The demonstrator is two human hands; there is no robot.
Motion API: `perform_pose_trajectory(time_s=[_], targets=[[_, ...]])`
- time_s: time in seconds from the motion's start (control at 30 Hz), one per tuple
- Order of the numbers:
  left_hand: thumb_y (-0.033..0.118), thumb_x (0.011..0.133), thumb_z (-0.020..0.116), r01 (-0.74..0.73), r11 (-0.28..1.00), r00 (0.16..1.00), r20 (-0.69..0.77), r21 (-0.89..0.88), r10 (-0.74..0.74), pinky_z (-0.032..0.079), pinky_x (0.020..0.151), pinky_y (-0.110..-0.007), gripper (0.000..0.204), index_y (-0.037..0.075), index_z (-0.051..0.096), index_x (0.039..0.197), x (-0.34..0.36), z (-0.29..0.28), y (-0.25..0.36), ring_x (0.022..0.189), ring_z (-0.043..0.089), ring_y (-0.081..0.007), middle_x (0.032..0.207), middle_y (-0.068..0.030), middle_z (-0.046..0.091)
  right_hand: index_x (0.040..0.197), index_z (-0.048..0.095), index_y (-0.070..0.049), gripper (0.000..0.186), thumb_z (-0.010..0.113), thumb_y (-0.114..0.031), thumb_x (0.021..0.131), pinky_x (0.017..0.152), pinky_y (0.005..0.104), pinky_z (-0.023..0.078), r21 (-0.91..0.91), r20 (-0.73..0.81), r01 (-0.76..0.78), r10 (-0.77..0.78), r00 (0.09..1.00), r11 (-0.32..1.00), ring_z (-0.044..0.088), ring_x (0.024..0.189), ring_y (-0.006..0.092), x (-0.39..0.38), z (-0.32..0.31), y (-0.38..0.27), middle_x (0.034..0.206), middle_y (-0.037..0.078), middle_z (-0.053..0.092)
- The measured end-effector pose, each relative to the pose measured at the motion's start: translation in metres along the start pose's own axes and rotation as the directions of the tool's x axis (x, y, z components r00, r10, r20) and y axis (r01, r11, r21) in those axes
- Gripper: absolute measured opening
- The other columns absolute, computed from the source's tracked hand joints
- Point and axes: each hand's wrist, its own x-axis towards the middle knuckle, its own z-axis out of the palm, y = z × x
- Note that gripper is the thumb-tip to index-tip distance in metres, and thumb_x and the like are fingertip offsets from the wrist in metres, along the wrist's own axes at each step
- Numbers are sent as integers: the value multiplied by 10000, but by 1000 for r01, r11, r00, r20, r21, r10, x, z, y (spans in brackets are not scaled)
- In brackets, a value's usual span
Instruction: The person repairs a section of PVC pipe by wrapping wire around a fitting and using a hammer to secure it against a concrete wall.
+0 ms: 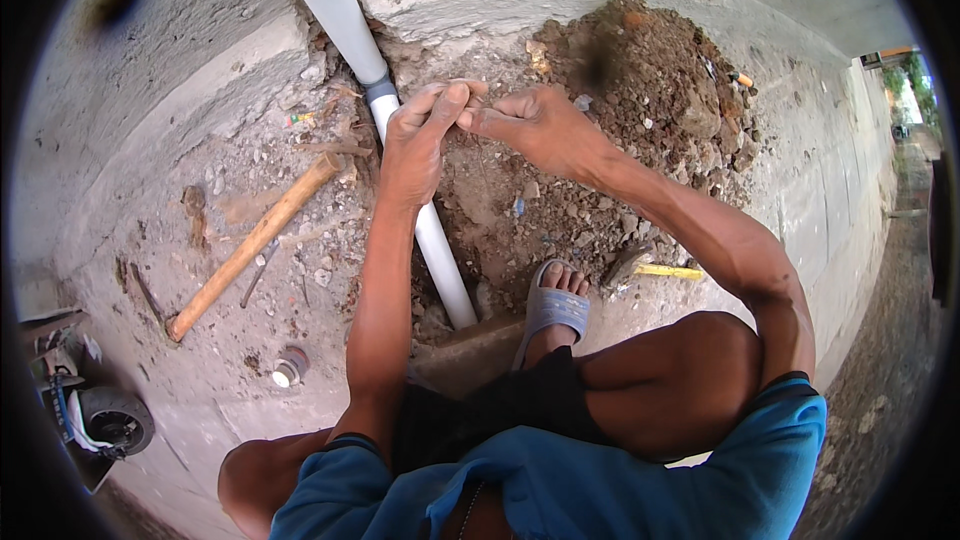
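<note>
My left hand (pixel 415 140) and my right hand (pixel 545 132) meet above the trench, fingertips pinched close together. Whatever lies between their fingers is too small or hidden to make out. Just behind my left hand runs a plastic pipe: a white length (pixel 440 255) slopes down into the trench, and a wider grey length (pixel 330 5) rises to the wall. A dark grey band (pixel 379 90) marks where the two lengths join, close beside my left fingers.
A heap of dug soil (pixel 660 90) lies at the far right. Left of the trench rests a tool with a wooden handle (pixel 250 250), near a small round container (pixel 290 368). A yellow-handled tool (pixel 668 271) sits right of my sandalled foot (pixel 553 312). A wheel (pixel 115 422) stands at lower left.
</note>
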Motion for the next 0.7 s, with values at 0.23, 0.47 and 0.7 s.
perform_pose_trajectory(time_s=[0.23, 0.47, 0.7], targets=[[352, 1042, 615, -22, 952, 974, -221, -305, -48, 372, 594, -206, 330, 34, 659, 1121, 7, 14, -2, 687, 489, -38, 748, 50, 516, 977, 714, -50, 469, 501, -463, 1044, 669, 526, 507, -391, -74, 378, -438, 896, 839, 641, 608, 396, -3, 4, 2, 614, 191, 612], [316, 1055, 593, 247, 958, 967, -32, -144, -254, 254, 477, -204, 299, 32, 678, 1098, -4, 14, 9, 492, 310, -11, 576, 111, 363, 1198, 682, -68, 496, 451, -486, 1064, 669, 512, 535, -629, 138, 525, -582, 802, 574, 640, 606, 331, 21, -55, 46, 683, 202, 646], [273, 1038, 627, 199, 980, 979, 48, -8, -199, 256, 504, -202, 336, 0, 670, 1228, -7, 14, 5, 555, 322, -15, 636, 99, 378, 1257, 650, -105, 322, 460, -279, 1066, 416, 331, 470, -772, 247, 590, -742, 623, 238, 592, 493, 206, 16, -79, 42, 637, 114, 643]])
